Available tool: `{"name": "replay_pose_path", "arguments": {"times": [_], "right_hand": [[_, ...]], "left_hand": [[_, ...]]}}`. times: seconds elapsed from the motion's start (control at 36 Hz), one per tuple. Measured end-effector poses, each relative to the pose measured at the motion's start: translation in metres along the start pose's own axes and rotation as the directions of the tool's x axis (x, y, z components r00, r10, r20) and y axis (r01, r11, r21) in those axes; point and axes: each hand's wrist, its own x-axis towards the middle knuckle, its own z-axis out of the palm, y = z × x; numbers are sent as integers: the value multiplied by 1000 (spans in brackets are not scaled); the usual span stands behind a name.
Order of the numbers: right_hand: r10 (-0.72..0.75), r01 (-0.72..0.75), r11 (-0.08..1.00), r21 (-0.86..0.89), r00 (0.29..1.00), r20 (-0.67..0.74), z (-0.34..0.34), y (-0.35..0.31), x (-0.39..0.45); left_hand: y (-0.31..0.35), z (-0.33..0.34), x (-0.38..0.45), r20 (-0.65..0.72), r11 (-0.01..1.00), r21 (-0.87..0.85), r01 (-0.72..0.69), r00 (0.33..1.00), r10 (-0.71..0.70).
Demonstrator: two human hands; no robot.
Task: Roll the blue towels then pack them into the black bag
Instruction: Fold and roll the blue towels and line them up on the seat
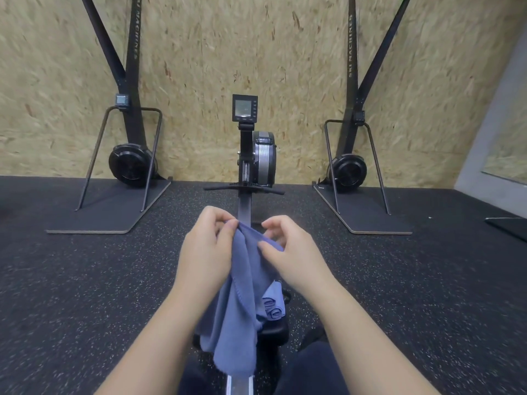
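**Blue towel held up over the rower**

Both hands hold one blue towel (242,295) up in front of the person, above the rail (244,208) of a rowing machine. The left hand (206,249) pinches the towel's top corner between thumb and fingers (228,230), clamped on the cloth. The right hand (291,252) grips the top edge just beside it, thumb pressed onto the fabric, the other fingers curled above it. The towel hangs loose and unrolled, draping down between the forearms to the person's dark-trousered knees (313,366).

Behind the hanging cloth, two rolled towels (272,307) lie side by side on the rower's black seat (273,332), their spiral ends facing the camera.

The rower's monitor (244,108) and flywheel (263,158) stand ahead against a chipboard wall (214,52). A ski machine (129,132) stands at the left and another (353,143) at the right, each on a flat base on the speckled black floor (85,280).
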Motion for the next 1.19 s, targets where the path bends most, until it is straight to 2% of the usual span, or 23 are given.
{"name": "replay_pose_path", "arguments": {"times": [0.14, 0.28, 0.36, 0.5, 0.67, 0.75, 0.83, 0.94, 1.08, 1.19], "right_hand": [[36, -39, 999, -32, 997, -75, -2, 9, -3], [50, -37, 994, 103, 992, -119, 0, 0, -3], [54, -35, 988, 153, 991, -123, 4, -7, 0], [52, -37, 994, 100, 988, -148, 10, -7, 1], [110, -88, 988, 125, 977, -180, 5, -2, 1], [116, -91, 984, 155, 979, -165, 2, -1, 0], [115, -89, 980, 179, 983, -141, -1, -3, 0], [95, -73, 985, 157, 986, -136, -6, -7, -4], [89, -74, 983, 167, 993, -82, -6, -13, -8], [108, -101, 980, 169, 994, -33, -2, -13, -9]], "left_hand": [[-2, -7, 3, -62, 998, -60, -9, 998, 6], [0, -6, -3, -42, 995, -101, 10, 999, -15], [3, -3, -7, 4, 991, -136, 16, 1000, -15], [3, 3, -11, 80, 988, -144, 53, 996, -42], [-1, 2, -14, 277, 968, -167, 188, 951, -137], [-3, 3, -16, 321, 979, -139, 152, 942, -100], [-6, 4, -16, 282, 992, -101, 76, 958, -44], [-1, 3, -17, 236, 998, -23, -51, 970, 55], [-2, 4, -16, 256, 972, 91, -217, 948, 188], [1, 5, -15, 276, 971, 143, -192, 950, 147]]}}
